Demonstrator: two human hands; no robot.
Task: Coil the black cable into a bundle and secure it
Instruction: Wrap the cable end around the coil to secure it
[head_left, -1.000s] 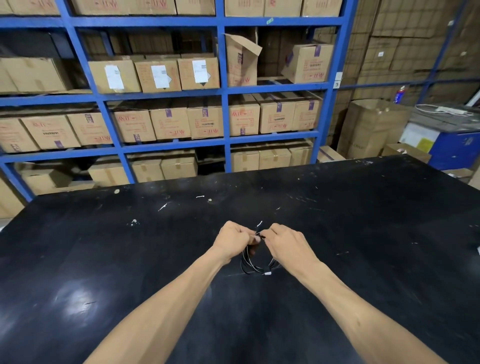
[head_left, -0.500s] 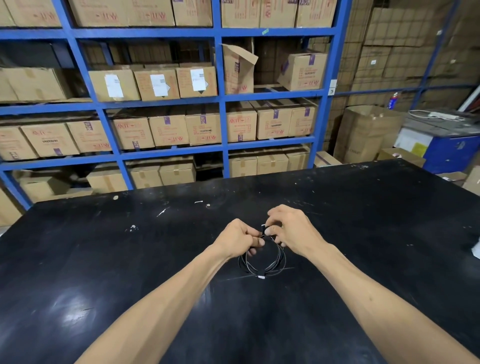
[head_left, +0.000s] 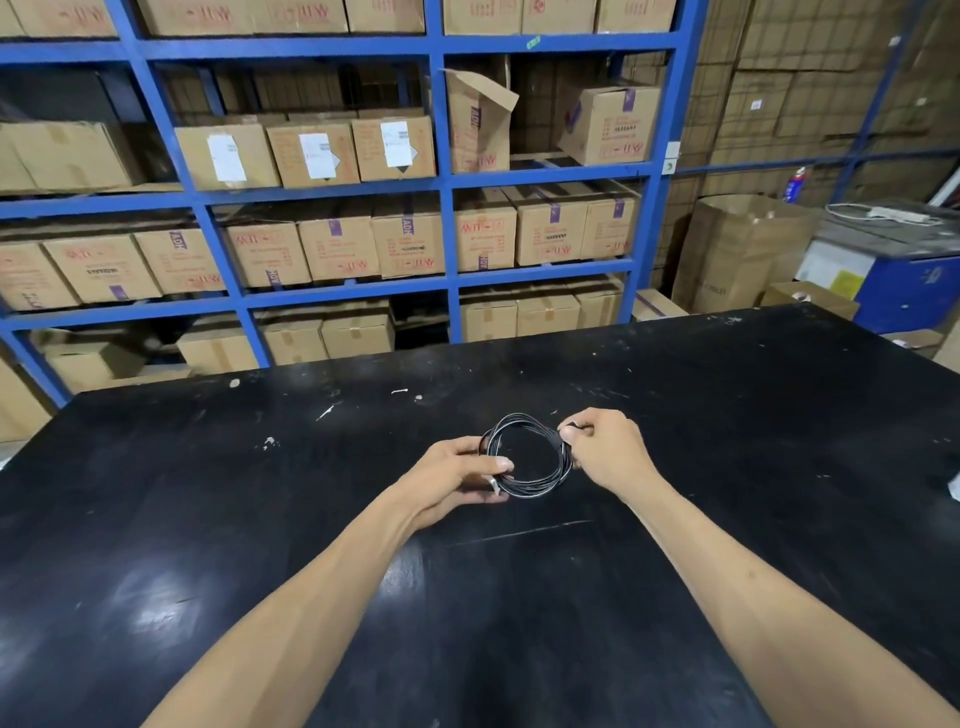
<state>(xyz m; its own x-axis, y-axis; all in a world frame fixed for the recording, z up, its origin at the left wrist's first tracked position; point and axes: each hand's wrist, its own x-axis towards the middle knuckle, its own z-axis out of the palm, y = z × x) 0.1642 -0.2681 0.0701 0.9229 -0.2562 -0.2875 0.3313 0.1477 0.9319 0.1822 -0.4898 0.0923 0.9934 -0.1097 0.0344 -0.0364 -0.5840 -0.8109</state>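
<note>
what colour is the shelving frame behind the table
Blue; the shelving frame shows clearly in the head view.

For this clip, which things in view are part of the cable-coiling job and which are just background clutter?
In the job:
- black cable, coiled into a ring
- left hand, gripping the ring's left side
- right hand, pinching its right side
- black table beneath

Just lying about:
- cardboard boxes on the blue shelving
- large open carton
- blue machine at far right

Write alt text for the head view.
Two bare hands hold a coiled black cable over a black table, the left hand gripping one side, the right hand pinching the other. Blue shelves of cardboard boxes stand behind.
</note>
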